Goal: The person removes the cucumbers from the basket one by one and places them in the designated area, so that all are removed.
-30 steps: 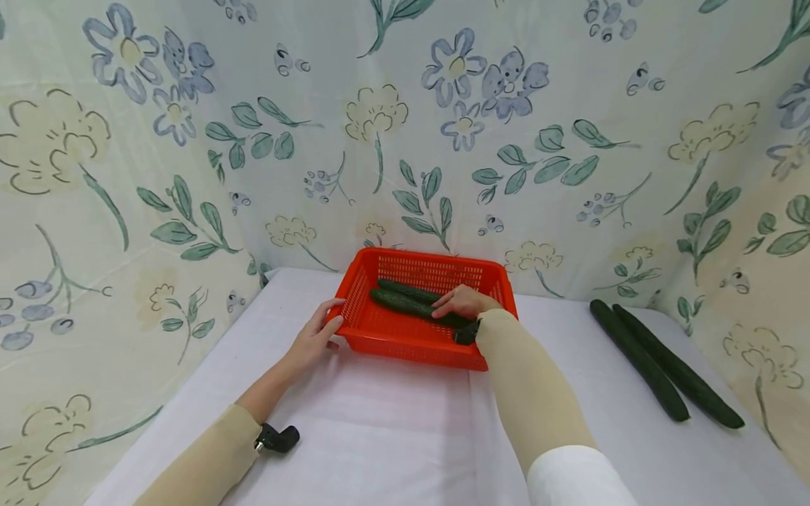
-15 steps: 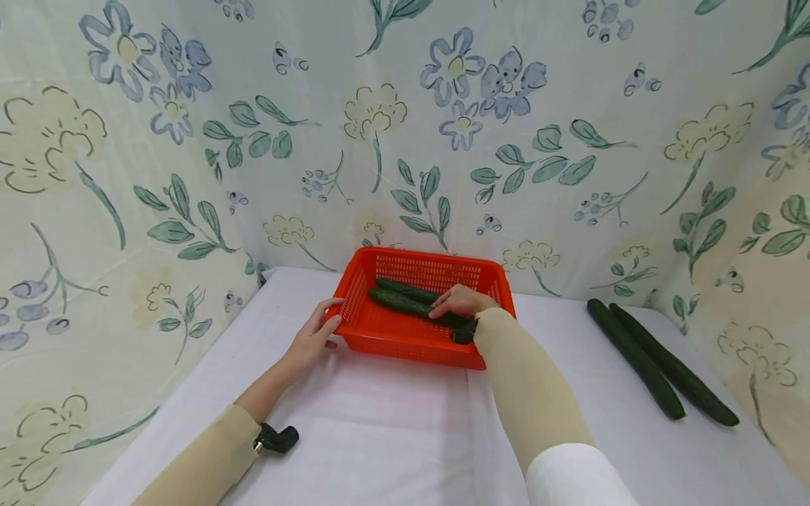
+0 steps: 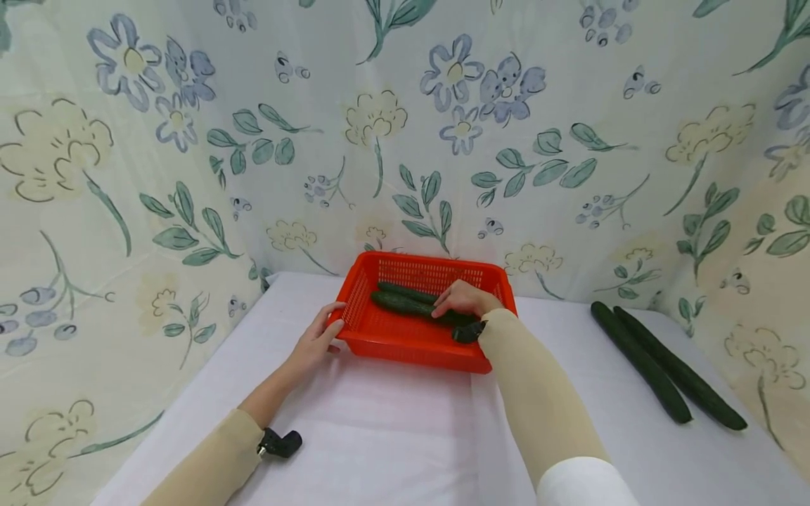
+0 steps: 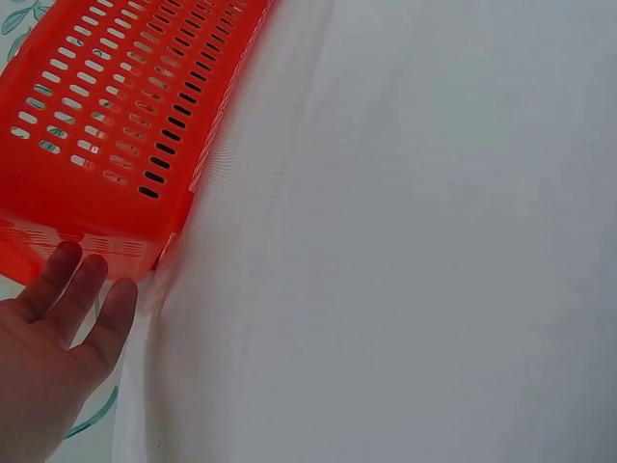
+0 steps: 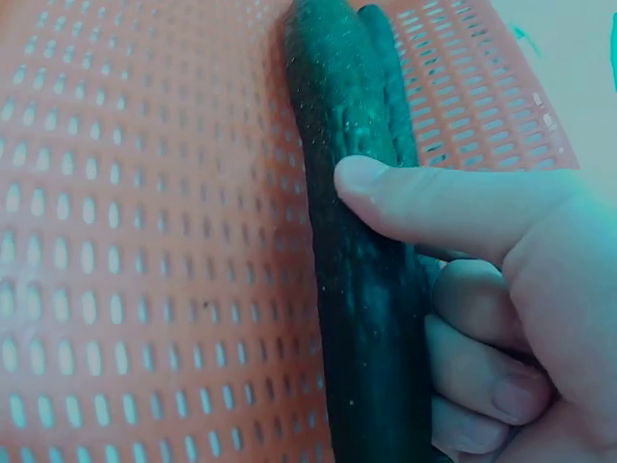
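A red perforated plastic basket (image 3: 405, 344) stands on the white cloth near the back wall. Two dark green cucumbers lie side by side in it. My right hand (image 3: 464, 299) reaches in and grips the nearer cucumber (image 3: 403, 303). In the right wrist view the thumb (image 5: 371, 183) lies on top of that cucumber and the other fingers curl along its side. Behind it the second cucumber (image 3: 408, 289) shows only in part. My left hand (image 3: 310, 346) holds the basket's left end at the rim; several fingers (image 4: 85, 294) touch its outer wall.
Two more long cucumbers, one on the left (image 3: 639, 362) and one on the right (image 3: 680, 369), lie nearly parallel on the white-covered table (image 3: 392, 429) at the right. A floral curtain (image 3: 443, 176) closes off the back and both sides.
Both hands keep their places on the basket and the cucumber. The whole view has shifted slightly; no clear movement of the things shows.
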The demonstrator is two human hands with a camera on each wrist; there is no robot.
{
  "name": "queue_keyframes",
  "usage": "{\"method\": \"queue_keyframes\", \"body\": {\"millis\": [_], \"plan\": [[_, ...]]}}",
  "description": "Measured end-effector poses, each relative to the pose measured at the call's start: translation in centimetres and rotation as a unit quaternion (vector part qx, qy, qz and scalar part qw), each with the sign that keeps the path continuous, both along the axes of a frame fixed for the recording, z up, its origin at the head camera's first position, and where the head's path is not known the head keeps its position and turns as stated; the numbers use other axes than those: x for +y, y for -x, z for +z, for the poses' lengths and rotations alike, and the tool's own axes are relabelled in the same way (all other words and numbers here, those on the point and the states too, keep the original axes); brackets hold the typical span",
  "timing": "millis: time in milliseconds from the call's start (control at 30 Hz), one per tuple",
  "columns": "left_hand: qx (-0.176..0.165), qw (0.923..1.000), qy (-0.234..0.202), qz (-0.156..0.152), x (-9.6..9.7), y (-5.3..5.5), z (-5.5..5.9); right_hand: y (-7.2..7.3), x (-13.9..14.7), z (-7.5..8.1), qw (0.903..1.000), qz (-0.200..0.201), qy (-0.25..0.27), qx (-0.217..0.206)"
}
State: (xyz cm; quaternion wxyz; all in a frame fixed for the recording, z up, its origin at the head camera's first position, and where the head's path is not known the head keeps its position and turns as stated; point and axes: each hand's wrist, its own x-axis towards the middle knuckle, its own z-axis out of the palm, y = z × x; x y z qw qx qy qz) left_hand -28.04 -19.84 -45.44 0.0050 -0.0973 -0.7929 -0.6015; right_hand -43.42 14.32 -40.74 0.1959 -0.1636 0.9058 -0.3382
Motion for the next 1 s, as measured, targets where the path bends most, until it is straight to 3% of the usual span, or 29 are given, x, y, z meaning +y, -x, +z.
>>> {"method": "queue_keyframes", "body": {"millis": [133, 233, 367, 567, 833, 1000], "plan": [[-0.008, 0.9999, -0.007, -0.007, 0.3, -0.8, 1.1, -0.1, 0.0, 0.3, 1.0000, 0.000, 0.002, 0.009], [-0.018, 0.9998, -0.009, -0.008, 0.4, -1.0, 1.1, 0.0, 0.0, 0.4, 0.9999, -0.002, 0.000, 0.012], [-0.011, 0.9999, 0.001, 0.004, 0.3, -0.4, 0.0, 0.1, 0.0, 0.8, 0.9999, -0.002, 0.006, 0.011], [-0.005, 1.0000, 0.003, 0.008, 0.3, -0.1, -0.1, 0.2, 0.3, 2.1, 0.9994, -0.002, 0.021, 0.027], [-0.004, 0.9999, 0.010, 0.013, 0.2, -0.1, -0.2, 0.1, 1.1, 4.5, 0.9993, -0.022, 0.031, 0.004], [0.002, 0.9999, 0.009, 0.012, 0.3, -0.2, -0.1, 0.2, 1.7, 5.6, 0.9984, -0.037, 0.036, 0.022]]}}
